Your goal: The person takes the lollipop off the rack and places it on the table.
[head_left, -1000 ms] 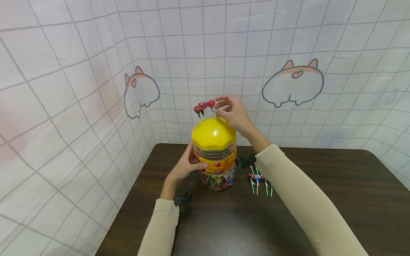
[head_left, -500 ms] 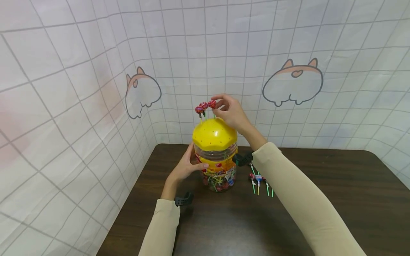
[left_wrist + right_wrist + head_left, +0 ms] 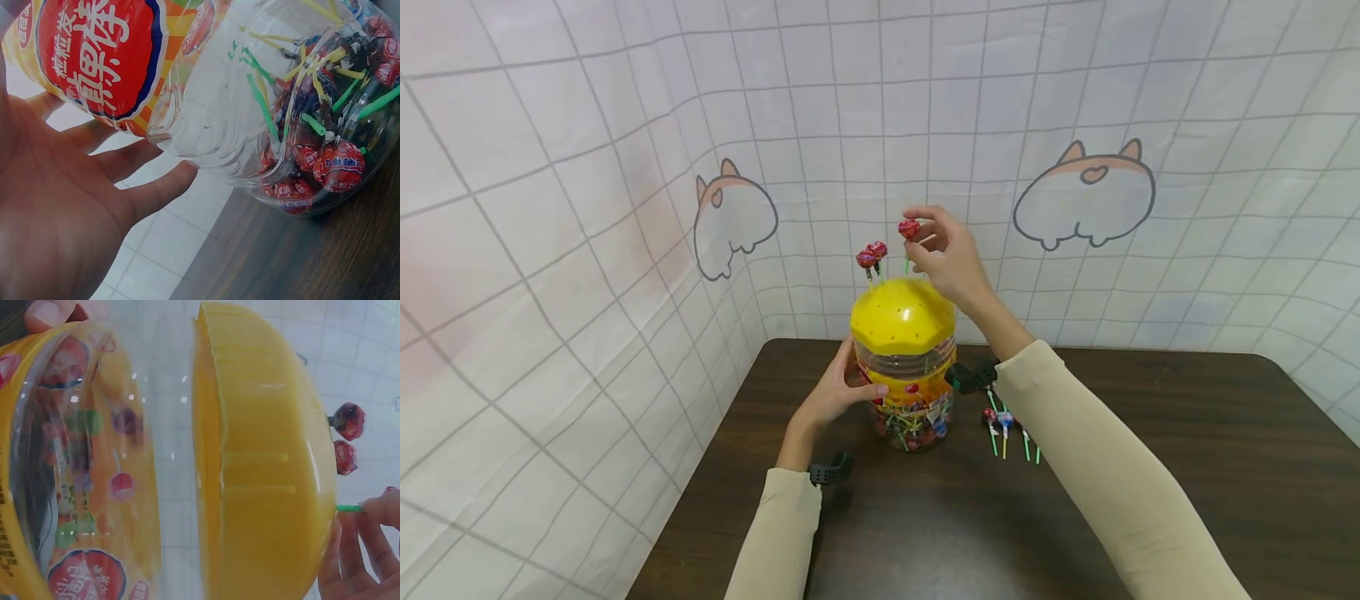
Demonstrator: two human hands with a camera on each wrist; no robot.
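Note:
A clear jar of wrapped lollipops stands upright on the dark table, topped by a domed yellow lid with small holes. My left hand holds the jar's left side, thumb across the front. In the left wrist view its spread fingers rest along the jar. Above the lid, my right hand pinches a red lollipop. Its green stick meets the lid's edge in the right wrist view; I cannot tell whether its end is in a hole. Two red lollipops stand in the lid further left.
Several loose lollipops with green and yellow sticks lie right of the jar, partly hidden by my right sleeve. Behind the dark wooden table hangs a white gridded cloth with cartoon animal prints.
My right hand has closed in on the nearest lollipop, and that lollipop now sits higher and slightly further right. My left hand stays on the jar.

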